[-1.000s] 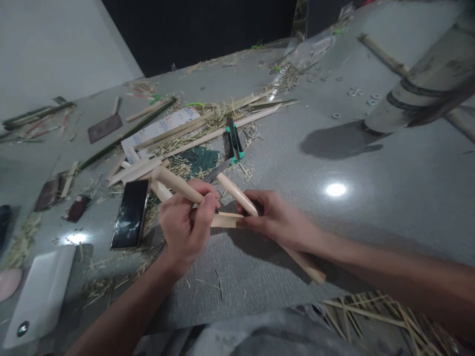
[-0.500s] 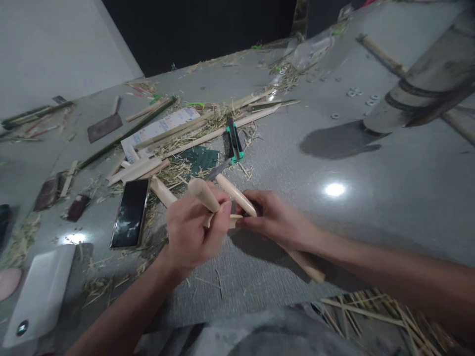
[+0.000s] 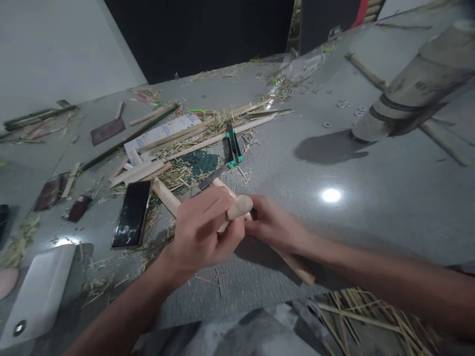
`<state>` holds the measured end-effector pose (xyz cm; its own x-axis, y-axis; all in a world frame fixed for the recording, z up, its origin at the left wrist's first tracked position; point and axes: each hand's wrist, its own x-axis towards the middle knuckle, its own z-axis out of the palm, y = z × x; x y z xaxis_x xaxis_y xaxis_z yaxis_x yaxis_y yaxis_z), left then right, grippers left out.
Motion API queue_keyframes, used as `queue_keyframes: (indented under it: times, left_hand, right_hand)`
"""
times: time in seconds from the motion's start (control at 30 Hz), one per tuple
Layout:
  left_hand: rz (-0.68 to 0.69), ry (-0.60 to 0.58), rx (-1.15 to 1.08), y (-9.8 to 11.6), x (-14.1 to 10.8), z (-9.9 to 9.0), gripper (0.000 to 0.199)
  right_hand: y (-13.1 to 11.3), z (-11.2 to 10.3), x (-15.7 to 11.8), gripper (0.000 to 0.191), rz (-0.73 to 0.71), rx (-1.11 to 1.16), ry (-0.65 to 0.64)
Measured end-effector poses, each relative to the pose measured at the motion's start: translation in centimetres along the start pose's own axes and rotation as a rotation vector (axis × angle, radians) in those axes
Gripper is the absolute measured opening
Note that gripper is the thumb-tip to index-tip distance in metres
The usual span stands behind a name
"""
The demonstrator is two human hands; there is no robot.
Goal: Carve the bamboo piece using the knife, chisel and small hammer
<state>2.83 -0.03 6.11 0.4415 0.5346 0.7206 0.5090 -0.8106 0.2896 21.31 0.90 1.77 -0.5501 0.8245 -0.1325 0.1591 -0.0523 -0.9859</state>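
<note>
My left hand is closed around a round-ended wooden handle, whose tip points up toward the right. Whatever lies at its lower end is hidden by the fingers. Close against it, my right hand is closed on a pale strip of wood, largely covered by both hands. A flat length of wood juts out below the right wrist. Just beyond the hands lies a knife with a dark blade and a pale wooden handle, partly behind my left hand. Left of the hands is a pale wooden piece.
A black phone and a white device lie on the left. Farther off are a green-and-black tool, bamboo strips and shavings. Small rings and a large bamboo tube with crosswise sticks are at right.
My left hand has moved right, against my right hand, and the wooden handle in it has tipped from leaning left to pointing right. The view has shifted slightly.
</note>
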Motion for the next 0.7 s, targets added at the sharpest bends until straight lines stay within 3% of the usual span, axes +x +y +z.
queue_keyframes:
  times: [0.4,0.53,0.7]
  left_hand:
    - [0.034,0.01,0.015,0.4,0.1,0.4,0.023]
    - [0.02,0.009,0.04,0.4,0.0,0.4,0.022]
    - [0.009,0.04,-0.016,0.2,-0.1,0.6,0.022]
  right_hand:
    - [-1.5,-0.7,-1.3,0.01,-0.053,-0.075,0.038]
    - [-2.6,-3.3,-2.5,0.018,-0.018,-0.165,0.117]
    - [-6.7,-7.6,-6.4,0.045,0.031,-0.447,0.289]
